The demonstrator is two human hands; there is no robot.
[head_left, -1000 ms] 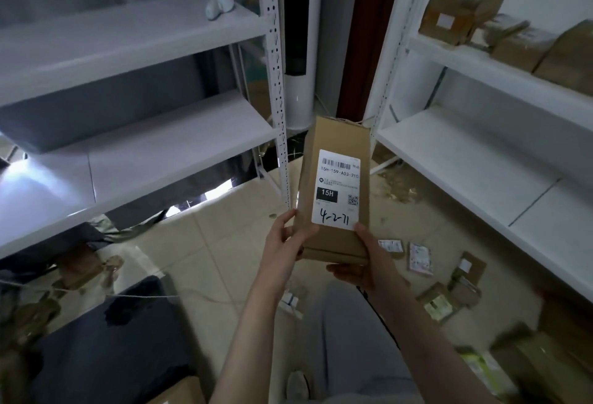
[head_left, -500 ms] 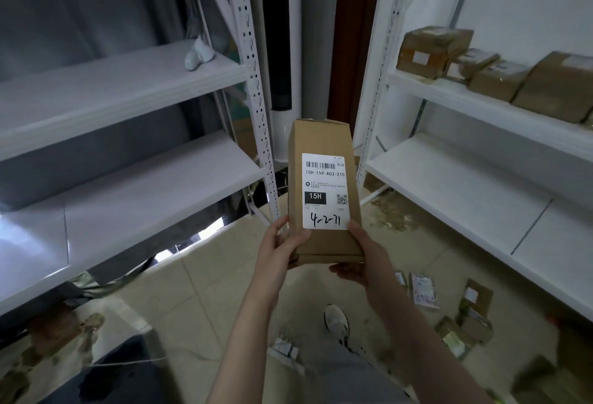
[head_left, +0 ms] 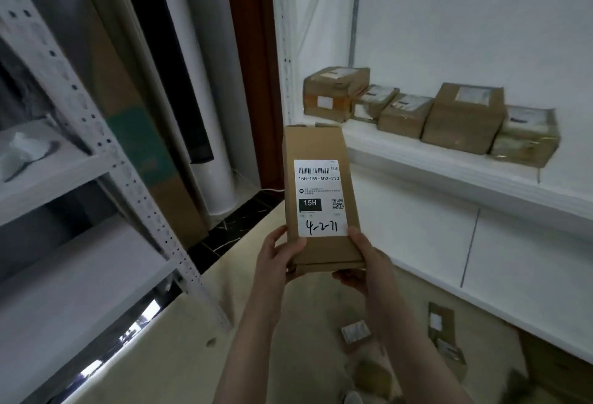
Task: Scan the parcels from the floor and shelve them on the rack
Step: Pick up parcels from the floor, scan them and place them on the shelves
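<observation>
A long brown cardboard parcel (head_left: 316, 147) with a white label marked "15H" and handwritten "4-2-71" is upright in front of me. My left hand (head_left: 276, 257) grips its lower left edge, thumb on the front face. My right hand (head_left: 369, 262) grips its lower right corner from beneath. On the right stands the white rack (head_left: 449, 163); its upper shelf carries several taped brown parcels (head_left: 462, 115) in a row. More small parcels (head_left: 444, 336) lie on the tiled floor below.
A second white rack (head_left: 106, 134) with perforated uprights stands on the left, a white object (head_left: 25, 150) on its shelf. A tall flat carton (head_left: 138, 134) and a white cylinder (head_left: 208, 115) lean in the corner beside a brown door frame. The right rack's lower shelf (head_left: 481, 259) is bare.
The view has risen and turned right toward the right rack. The parcel has lifted with it, still held in both hands, and the shelved parcels now sit nearer the centre.
</observation>
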